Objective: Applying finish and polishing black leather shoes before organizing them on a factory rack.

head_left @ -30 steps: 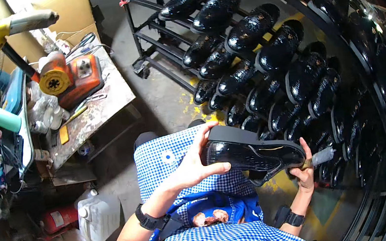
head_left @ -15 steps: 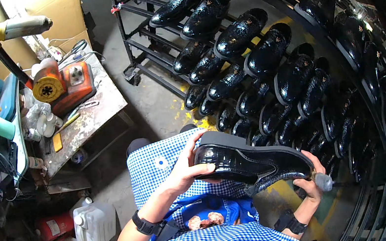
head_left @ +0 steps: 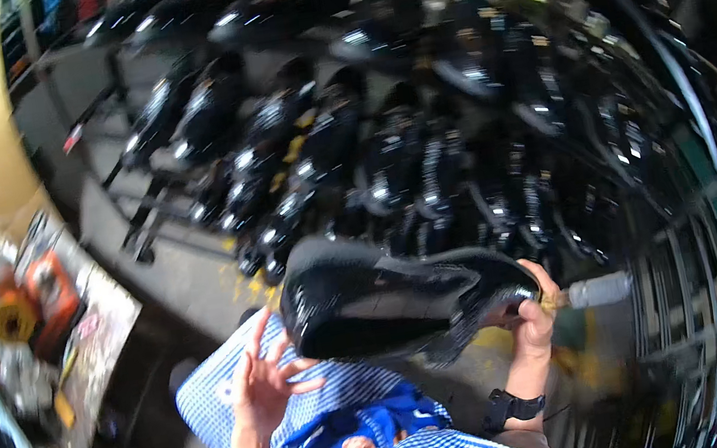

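Note:
A glossy black shoe (head_left: 356,266) is held across my lap, turned so its opening shows. My right hand (head_left: 531,314) is closed around one end of it. From that same hand a pale, cylindrical thing (head_left: 600,290) sticks out to the right; blur hides what kind it is. Beside the shoe's other end, my left hand (head_left: 263,382) has its fingers spread and holds nothing. A blue-and-white checked apron (head_left: 214,375) lies over my lap under the shoe.
A rack with several rows of black shoes (head_left: 213,116) stands ahead. Metal frames (head_left: 684,296) are on the right. To the left, a worn worktable (head_left: 105,327) carries an orange machine (head_left: 52,293) and clutter.
My left hand has let go of the shoe and opened. The shoe has tipped, showing more of its opening. My view has swung right, putting the worktable farther left.

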Demonstrator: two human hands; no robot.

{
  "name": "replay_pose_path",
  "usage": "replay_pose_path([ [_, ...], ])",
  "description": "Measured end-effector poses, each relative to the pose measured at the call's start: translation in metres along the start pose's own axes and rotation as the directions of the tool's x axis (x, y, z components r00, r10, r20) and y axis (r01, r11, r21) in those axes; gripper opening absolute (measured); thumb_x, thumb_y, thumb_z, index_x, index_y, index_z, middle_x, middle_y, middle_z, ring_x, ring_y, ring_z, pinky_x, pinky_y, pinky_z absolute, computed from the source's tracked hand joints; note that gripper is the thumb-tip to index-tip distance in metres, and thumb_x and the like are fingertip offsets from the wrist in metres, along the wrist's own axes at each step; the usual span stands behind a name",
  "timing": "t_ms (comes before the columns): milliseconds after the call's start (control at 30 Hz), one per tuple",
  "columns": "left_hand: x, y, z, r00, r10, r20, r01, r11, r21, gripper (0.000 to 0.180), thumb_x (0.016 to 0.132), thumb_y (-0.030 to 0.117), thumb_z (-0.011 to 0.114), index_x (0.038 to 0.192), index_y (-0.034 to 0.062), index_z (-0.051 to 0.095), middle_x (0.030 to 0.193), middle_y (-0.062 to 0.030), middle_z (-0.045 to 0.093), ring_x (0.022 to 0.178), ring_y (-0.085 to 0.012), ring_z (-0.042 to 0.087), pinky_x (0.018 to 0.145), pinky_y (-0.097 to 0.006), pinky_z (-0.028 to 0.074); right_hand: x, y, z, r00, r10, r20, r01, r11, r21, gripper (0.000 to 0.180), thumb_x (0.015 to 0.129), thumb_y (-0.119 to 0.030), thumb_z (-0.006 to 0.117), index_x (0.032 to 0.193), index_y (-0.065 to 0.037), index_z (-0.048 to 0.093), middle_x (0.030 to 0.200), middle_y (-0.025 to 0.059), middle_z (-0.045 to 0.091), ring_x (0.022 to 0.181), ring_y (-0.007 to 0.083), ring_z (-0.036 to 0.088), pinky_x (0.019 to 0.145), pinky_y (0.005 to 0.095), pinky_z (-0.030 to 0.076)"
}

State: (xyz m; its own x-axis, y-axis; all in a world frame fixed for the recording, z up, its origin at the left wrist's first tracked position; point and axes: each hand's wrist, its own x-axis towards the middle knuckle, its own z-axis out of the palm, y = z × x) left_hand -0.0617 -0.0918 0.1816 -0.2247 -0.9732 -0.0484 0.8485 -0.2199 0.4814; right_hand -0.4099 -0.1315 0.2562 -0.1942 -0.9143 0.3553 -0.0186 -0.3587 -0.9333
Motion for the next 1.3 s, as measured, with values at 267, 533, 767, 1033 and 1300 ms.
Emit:
replay_pose_path([
  [267,0.064,-0.094,-0.071,0.962,0.089,-0.257,0.093,0.781,0.617,0.035,0.093,0.018,0.05,0.122,-0.0009,0.047,0.102,-0.014,0.064,0.067,-0.0149,0.063,0.058,-0.026,0.052,0.036,-0.056,-0.057,0.684,0.012,-0.729,0.356,0.867,0.348,0.028,0.083,-0.039,0.065,0.086,-0.013,0.054,0.068,0.0001,0.05,0.039,0.0109,0.031,0.039,0.0238,0.026],
  [533,0.052,-0.119,-0.087,0.975,0.178,-0.133,0.009,0.566,0.824,0.022,0.092,0.008,0.047,0.103,-0.0072,0.058,0.084,-0.0137,0.066,0.071,-0.0163,0.066,0.064,-0.025,0.052,0.143,-0.085,-0.064,0.496,-0.032,-0.867,0.066,0.998,0.001,0.034,0.076,-0.037,0.074,0.084,-0.01,0.054,0.059,-0.0019,0.048,0.039,0.0064,0.037,0.034,0.0181,0.027],
  [767,0.048,-0.111,-0.088,0.971,0.1,-0.218,0.109,0.626,0.772,0.023,0.095,0.008,0.043,0.11,-0.0068,0.052,0.09,-0.0154,0.064,0.071,-0.0171,0.065,0.063,-0.026,0.053,0.16,-0.075,-0.113,0.488,-0.251,-0.836,0.245,0.959,-0.144,0.04,0.082,-0.041,0.065,0.103,-0.01,0.052,0.053,0.0047,0.053,0.032,0.0067,0.037,0.029,0.0193,0.024],
  [1033,0.051,-0.11,-0.083,0.975,0.062,-0.214,0.141,0.57,0.81,0.024,0.095,0.009,0.042,0.111,-0.0067,0.05,0.093,-0.0157,0.064,0.07,-0.0183,0.065,0.063,-0.027,0.054,0.181,-0.095,-0.166,0.775,0.157,-0.612,-0.219,0.975,-0.029,0.058,0.071,-0.046,0.075,0.104,-0.011,0.044,0.067,0.0151,0.059,0.037,0.0062,0.036,0.035,0.0206,0.029],
  [1300,0.048,-0.11,-0.082,0.969,0.104,-0.223,0.132,0.546,0.827,0.02,0.094,0.005,0.043,0.109,-0.0051,0.052,0.089,-0.0142,0.064,0.069,-0.0168,0.065,0.061,-0.025,0.054,0.131,-0.083,-0.161,0.749,0.177,-0.638,0.198,0.86,0.471,0.037,0.079,-0.038,0.069,0.075,-0.002,0.058,0.061,0.0084,0.056,0.037,0.0077,0.033,0.035,0.0213,0.026],
])
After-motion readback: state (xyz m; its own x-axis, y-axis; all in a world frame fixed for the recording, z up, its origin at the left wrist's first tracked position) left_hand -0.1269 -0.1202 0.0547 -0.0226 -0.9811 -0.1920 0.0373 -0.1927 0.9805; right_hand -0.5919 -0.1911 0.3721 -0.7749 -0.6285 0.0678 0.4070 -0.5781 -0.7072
